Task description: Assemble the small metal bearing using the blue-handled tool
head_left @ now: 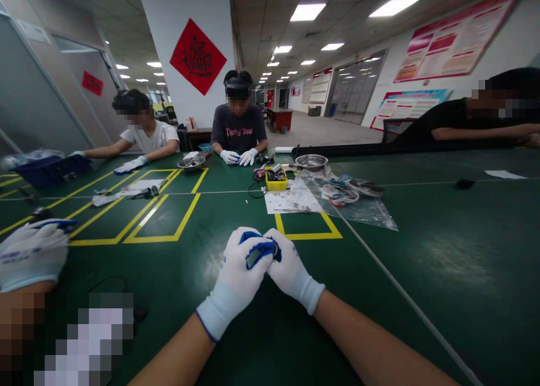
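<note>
My left hand (239, 269) and my right hand (290, 272), both in white gloves with blue palms, meet above the green table in the middle of the head view. Their fingers are closed around a small dark part (277, 252). Most of it is hidden by the gloves, so its kind cannot be told. Just beyond my hands, yellow tape (310, 236) marks a rectangle on the table.
Past the tape lie a white sheet (291, 202) with small pieces, a yellow box (276, 182) of parts, a metal bowl (311, 161) and a plastic bag (371, 212) with gloves. A co-worker's gloved hand (36, 254) is at left; other people sit around the table.
</note>
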The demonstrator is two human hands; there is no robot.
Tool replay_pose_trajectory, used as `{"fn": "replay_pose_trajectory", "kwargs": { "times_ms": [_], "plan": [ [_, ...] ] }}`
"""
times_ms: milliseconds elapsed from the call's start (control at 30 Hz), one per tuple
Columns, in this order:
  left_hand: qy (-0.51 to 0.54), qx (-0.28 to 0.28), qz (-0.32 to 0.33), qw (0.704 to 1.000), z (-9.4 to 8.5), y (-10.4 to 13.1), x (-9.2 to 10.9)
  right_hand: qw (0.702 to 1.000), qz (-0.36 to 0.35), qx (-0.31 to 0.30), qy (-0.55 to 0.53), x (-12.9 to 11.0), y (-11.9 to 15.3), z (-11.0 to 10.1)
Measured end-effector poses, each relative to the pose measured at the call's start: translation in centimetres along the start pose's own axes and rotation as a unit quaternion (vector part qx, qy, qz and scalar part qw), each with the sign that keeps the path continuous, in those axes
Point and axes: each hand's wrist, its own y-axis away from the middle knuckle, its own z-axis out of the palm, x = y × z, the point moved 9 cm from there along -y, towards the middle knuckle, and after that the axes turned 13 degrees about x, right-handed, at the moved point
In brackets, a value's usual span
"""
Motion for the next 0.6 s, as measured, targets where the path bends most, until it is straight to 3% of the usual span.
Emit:
{"fn": "replay_pose_trajectory", "kwargs": {
  "times_ms": [167, 367, 600],
  "plan": [
    [0.008, -0.073, -0.047, 0.996, 0.4, -0.4, -0.2, 1.0, -0.008, -0.011, 0.017, -0.4, 0.1, 0.0],
    [-0.004, -0.121, -0.045, 0.992, 0.5, -1.1, -0.3, 0.998, -0.033, -0.033, 0.038, -0.9, 0.3, 0.3],
    [-0.048, -0.164, 0.045, 0.984, 0.0, -1.4, 1.3, 0.997, -0.043, -0.048, 0.032, -1.5, 0.6, 0.6]
  ]
}}
